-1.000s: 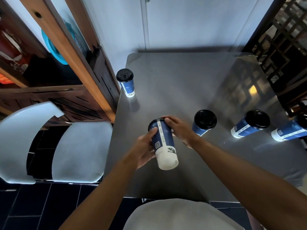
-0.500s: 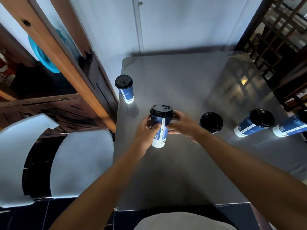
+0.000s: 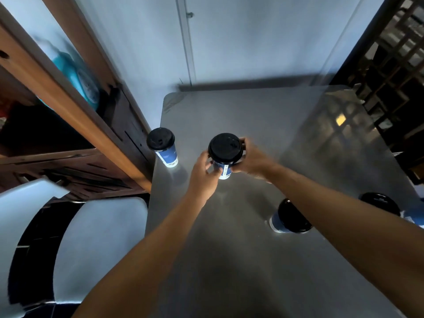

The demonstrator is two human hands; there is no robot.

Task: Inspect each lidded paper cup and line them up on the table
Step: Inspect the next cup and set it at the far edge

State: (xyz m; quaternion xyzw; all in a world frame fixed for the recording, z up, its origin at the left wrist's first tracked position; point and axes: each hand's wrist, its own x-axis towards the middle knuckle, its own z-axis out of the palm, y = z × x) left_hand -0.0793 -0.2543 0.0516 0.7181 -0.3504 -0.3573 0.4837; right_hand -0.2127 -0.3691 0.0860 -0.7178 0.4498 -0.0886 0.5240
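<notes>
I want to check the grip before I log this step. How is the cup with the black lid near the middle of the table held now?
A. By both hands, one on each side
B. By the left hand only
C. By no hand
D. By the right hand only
A: the left hand and the right hand both curl round the upright held cup, one on each side.

Grey table (image 3: pixel 241 260) with 3 standing lidded cups (image 3: pixel 163 146).

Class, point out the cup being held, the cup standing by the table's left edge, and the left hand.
held cup (image 3: pixel 226 148): head view, black lid.
edge cup (image 3: pixel 160 138): head view, black lid.
left hand (image 3: pixel 203 177): head view, back of hand.
</notes>
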